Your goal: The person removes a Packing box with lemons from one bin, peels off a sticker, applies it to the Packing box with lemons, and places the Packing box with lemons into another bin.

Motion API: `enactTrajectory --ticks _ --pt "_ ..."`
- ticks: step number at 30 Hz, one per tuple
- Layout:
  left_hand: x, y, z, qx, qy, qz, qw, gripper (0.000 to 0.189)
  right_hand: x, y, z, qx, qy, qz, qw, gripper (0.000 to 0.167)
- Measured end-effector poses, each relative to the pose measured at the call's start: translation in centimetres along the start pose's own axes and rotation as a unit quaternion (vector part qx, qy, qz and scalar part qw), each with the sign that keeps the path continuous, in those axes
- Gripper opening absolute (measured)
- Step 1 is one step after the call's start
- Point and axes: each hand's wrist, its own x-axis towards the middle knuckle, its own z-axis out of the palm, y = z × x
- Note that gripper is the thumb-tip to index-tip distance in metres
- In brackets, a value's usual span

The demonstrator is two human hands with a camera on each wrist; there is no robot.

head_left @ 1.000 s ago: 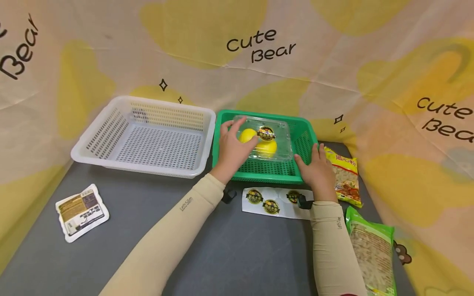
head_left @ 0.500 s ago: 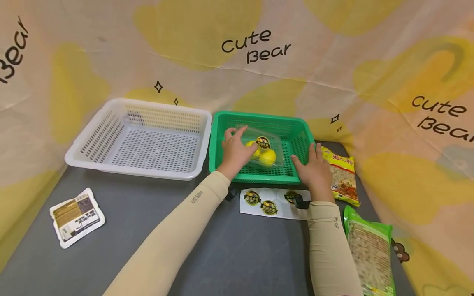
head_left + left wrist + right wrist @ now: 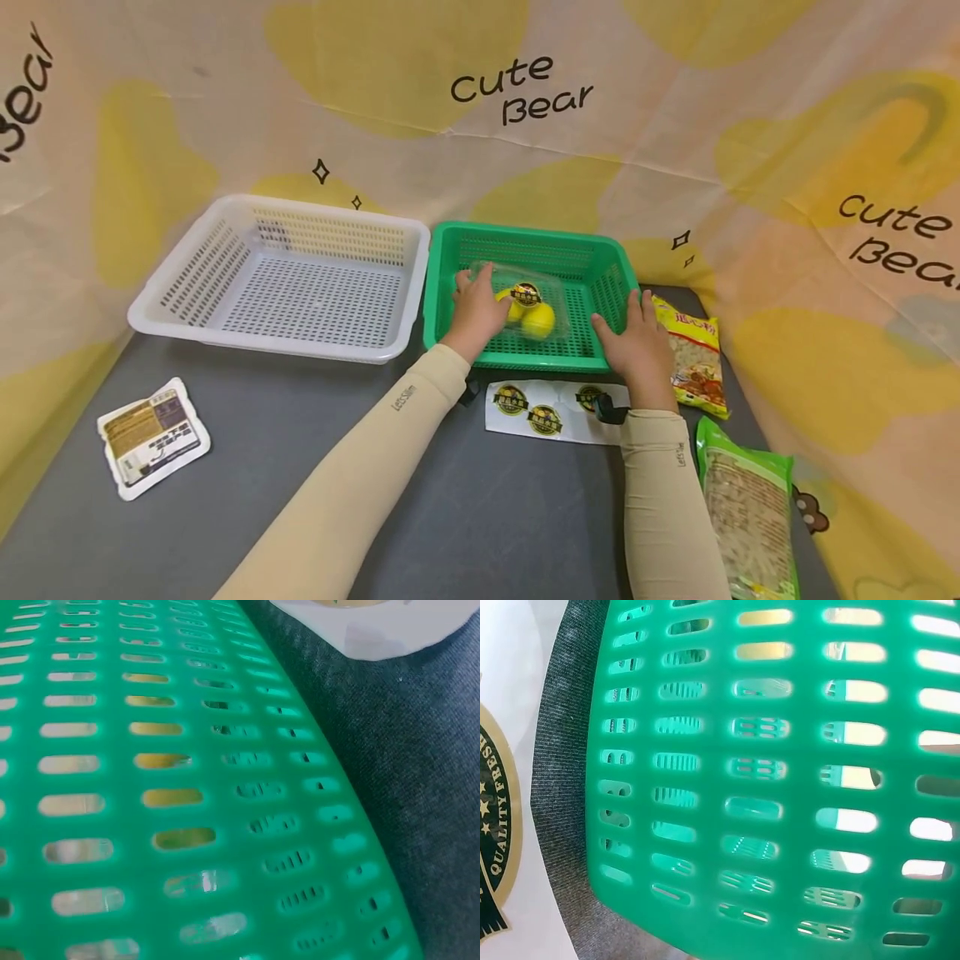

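Observation:
In the head view, a clear plastic fruit box [image 3: 557,300] with yellow fruits [image 3: 537,320] inside and a round black-and-gold sticker [image 3: 526,294] on its lid lies within the green basket [image 3: 536,362]. My left hand [image 3: 480,315] holds the box by its left end, fingers at the far corner and thumb nearer me. My right hand [image 3: 640,348] rests at the basket's right rim, fingers extended and thumb spread. Both wrist views mostly show the green slotted wall [image 3: 217,772], with yellow showing through; the hands themselves are hidden there.
A white basket [image 3: 262,340] stands left of the green one. A sticker sheet [image 3: 525,421] lies in front. A flat white-edged pack [image 3: 153,437] sits at left. On the right lie a yellow bag [image 3: 693,358] and a green-edged bag [image 3: 750,508]. Printed cloth hangs behind.
The fruit box has gone down into the green basket, from rim height, with my left hand following it downward. My right hand has stayed at the basket's right rim.

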Motion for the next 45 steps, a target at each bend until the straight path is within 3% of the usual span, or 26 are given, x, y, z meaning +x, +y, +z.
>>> enactTrajectory --ticks 6,18,31,35,39,43,45 --pt "0.1 0.0 0.2 0.022 -0.022 -0.026 0.9992 0.076 -0.1 0.1 0.0 0.000 0.001 0.001 1.0000 0.094" --pt "0.6 0.1 0.7 0.080 -0.058 -0.043 0.9942 0.079 0.2 0.2 -0.3 0.005 -0.004 0.005 1.0000 0.091" --pt "0.7 -0.2 0.6 0.079 -0.051 -0.026 0.9953 0.077 0.6 0.2 -0.4 0.008 -0.009 -0.006 0.9999 0.090" --pt "0.6 -0.2 0.4 0.086 -0.036 0.009 0.9956 0.074 0.8 0.1 -0.5 0.007 -0.009 -0.011 0.9999 0.091" --pt "0.0 0.0 0.2 0.084 0.014 0.094 0.9920 0.067 0.9 0.1 -0.5 0.009 -0.011 -0.015 0.9998 0.091" --pt "-1.0 0.1 -0.6 0.114 0.055 0.177 0.9760 0.068 1.0 0.2 -0.4 0.012 -0.010 -0.015 0.9998 0.091" --pt "-1.4 0.0 -1.2 0.146 0.067 0.201 0.9662 0.072 1.1 0.2 -0.4 0.012 -0.009 -0.014 0.9998 0.090"
